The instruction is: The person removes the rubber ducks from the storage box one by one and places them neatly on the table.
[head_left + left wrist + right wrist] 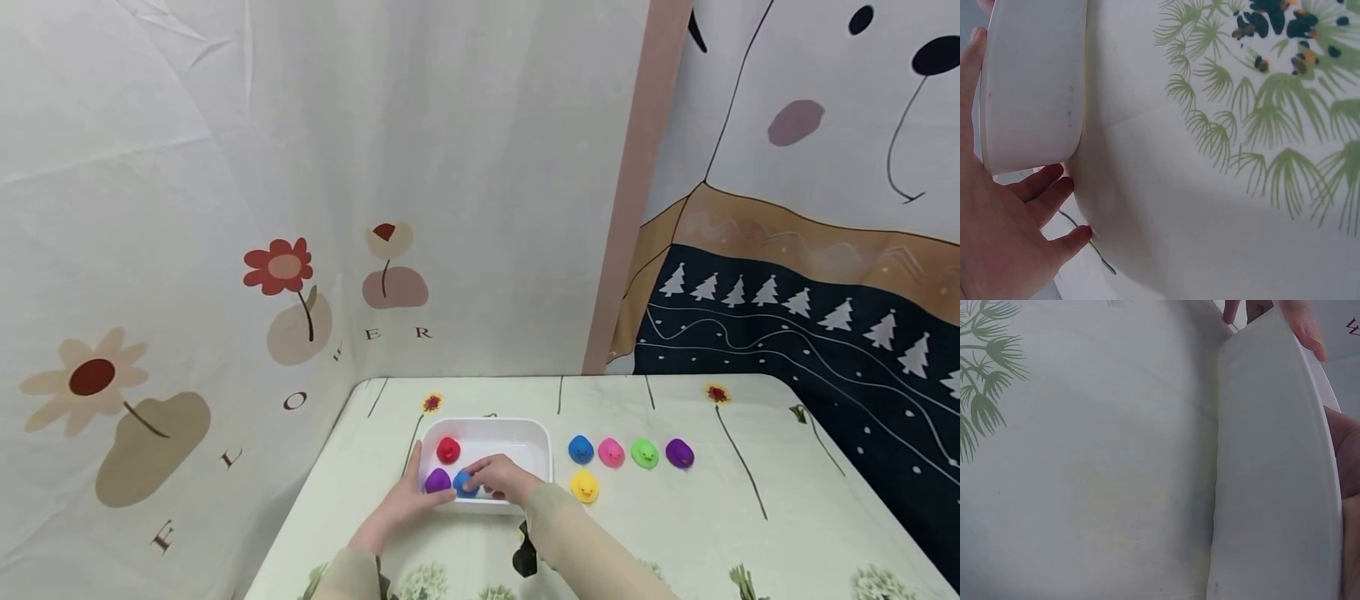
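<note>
A white tray (501, 435) lies on the table with a red rubber duck (448, 451), a purple duck (437, 480) and a blue duck (463, 487) at its left end. My left hand (408, 502) holds the tray's near left corner, thumb along the near rim and fingers round the end wall. In the left wrist view, the fingers of that hand (1007, 231) spread about the corner. Reaching over the near rim, my right hand (506, 478) pinches the blue duck inside the tray. The tray wall (1272, 456) hides the ducks in the right wrist view.
Right of the tray stand a second blue duck (581, 450), a pink duck (611, 453), a green duck (644, 453) and another purple duck (679, 453) in a row. A yellow duck (584, 487) sits nearer. A flower-printed cloth (817, 533) covers the table.
</note>
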The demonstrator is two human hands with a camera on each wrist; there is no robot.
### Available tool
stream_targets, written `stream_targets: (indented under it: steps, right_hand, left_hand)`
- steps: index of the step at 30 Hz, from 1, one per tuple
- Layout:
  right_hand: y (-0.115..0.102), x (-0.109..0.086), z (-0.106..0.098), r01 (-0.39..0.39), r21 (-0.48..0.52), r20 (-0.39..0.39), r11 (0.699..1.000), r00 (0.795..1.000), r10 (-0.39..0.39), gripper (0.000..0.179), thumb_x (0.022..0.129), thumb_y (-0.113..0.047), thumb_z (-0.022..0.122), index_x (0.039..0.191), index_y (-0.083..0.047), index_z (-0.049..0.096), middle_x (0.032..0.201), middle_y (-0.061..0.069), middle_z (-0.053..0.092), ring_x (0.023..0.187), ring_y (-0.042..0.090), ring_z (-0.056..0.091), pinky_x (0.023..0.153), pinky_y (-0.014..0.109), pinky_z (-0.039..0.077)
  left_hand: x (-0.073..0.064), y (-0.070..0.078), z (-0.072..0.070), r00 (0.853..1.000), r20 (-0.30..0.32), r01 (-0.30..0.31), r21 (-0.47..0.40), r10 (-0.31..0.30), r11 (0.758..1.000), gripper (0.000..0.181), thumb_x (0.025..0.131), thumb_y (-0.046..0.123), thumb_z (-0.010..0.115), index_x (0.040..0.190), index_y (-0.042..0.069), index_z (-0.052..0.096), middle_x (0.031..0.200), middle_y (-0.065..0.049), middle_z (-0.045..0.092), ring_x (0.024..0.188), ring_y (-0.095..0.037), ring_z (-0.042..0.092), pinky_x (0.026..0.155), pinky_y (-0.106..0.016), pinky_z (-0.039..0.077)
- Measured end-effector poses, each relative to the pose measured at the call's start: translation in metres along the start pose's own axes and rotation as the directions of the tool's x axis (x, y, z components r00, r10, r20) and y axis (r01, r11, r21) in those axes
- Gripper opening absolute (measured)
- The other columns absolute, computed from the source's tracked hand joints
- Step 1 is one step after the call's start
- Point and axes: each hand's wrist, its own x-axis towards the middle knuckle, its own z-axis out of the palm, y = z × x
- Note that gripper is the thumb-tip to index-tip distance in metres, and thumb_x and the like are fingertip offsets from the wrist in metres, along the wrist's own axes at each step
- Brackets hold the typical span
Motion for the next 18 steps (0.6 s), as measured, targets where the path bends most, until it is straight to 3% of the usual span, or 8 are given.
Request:
stream_targets:
  steps: [6, 13, 18]
  right_hand:
    - [-0.0027, -0.0008, -0.0001, 0.001, -0.007, 0.001, 1.000, 1.000, -0.001, 0.024, 0.078, -0.006, 0.077, 0.102, -0.008, 0.076, 0.085, 0.000, 0.062, 0.072, 0.018, 0.045, 0.060, 0.026, 0.036]
    - [-0.0020, 0.0007, -0.0015, 0.007, -0.005, 0.002, 1.000, 1.000, -0.007, 0.024, 0.076, -0.004, 0.077, 0.100, -0.007, 0.076, 0.077, -0.001, 0.061, 0.058, 0.013, 0.038, 0.053, 0.024, 0.033]
    - [-0.0027, 0.0017, -0.0025, 0.006, -0.012, 0.009, 1.000, 1.000, -0.006, 0.020, 0.078, -0.006, 0.077, 0.098, -0.008, 0.076, 0.076, -0.001, 0.060, 0.059, 0.015, 0.039, 0.055, 0.026, 0.033]
  left_hand:
    - [-0.0001, -0.0017, -0.0002, 1.000, -0.003, -0.008, -0.012, 0.008, 1.000, 0.118, 0.078, 0.048, 0.078, 0.156, 0.011, -0.003, 0.153, -0.032, 0.022, 0.131, -0.052, 0.036, 0.102, -0.066, 0.033]
    - [-0.0008, 0.0002, 0.0003, 1.000, 0.003, -0.012, -0.031, 0.012, 0.999, 0.117, 0.079, 0.047, 0.077, 0.156, 0.011, -0.002, 0.153, -0.031, 0.020, 0.132, -0.051, 0.034, 0.103, -0.065, 0.031]
    - [-0.0031, 0.0036, -0.0016, 1.000, 0.001, -0.007, -0.023, 0.007, 1.000, 0.116, 0.079, 0.047, 0.077, 0.156, 0.011, -0.001, 0.153, -0.031, 0.022, 0.133, -0.051, 0.034, 0.104, -0.065, 0.030]
